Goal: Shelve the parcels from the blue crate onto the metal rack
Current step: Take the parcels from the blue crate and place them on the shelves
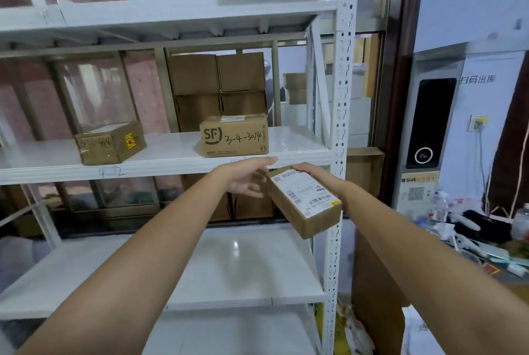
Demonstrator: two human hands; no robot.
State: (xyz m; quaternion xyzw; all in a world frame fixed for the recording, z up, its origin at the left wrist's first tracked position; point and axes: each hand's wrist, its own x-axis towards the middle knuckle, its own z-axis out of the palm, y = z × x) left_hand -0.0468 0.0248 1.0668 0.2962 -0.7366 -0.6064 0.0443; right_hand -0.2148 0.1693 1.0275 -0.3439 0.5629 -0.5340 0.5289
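White metal rack [340, 114]; right hand [310, 173] grips parcel [305, 201].

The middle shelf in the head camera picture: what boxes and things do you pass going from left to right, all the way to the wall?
Taped brown box → SF box → white rack post → black scanner panel on the wall.
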